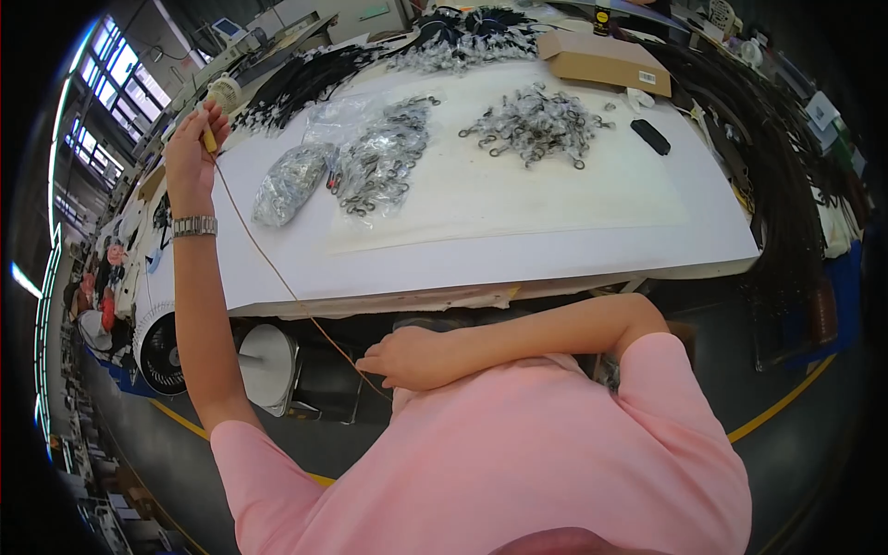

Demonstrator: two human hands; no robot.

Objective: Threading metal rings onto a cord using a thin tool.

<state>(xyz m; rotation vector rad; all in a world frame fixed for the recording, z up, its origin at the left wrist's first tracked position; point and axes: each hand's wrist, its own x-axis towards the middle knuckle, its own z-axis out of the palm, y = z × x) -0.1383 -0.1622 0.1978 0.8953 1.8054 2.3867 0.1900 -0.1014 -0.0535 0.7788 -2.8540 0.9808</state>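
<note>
My left hand (195, 148) is raised high at the left end of the table, its fingers closed on a small yellow tool (209, 139) whose exact kind I cannot make out. From it a thin brown cord (275, 269) runs down taut to my waist. My right hand (404, 358) rests against my front, below the table edge, with its fingers curled. The cord passes right at those fingertips; whether they grip it is hidden. Nearest to my left hand on the table lies a filled clear plastic bag (294, 185), next to a bagged pile of metal hooks (384, 157).
A loose pile of hooks in clear wrapping (535, 125) lies mid-table, a cardboard box (603, 63) behind it. A black oblong item (650, 136) sits right. Dark straps (786, 157) hang over the right side. Under the table's left are a fan (165, 353) and a round stool (269, 368).
</note>
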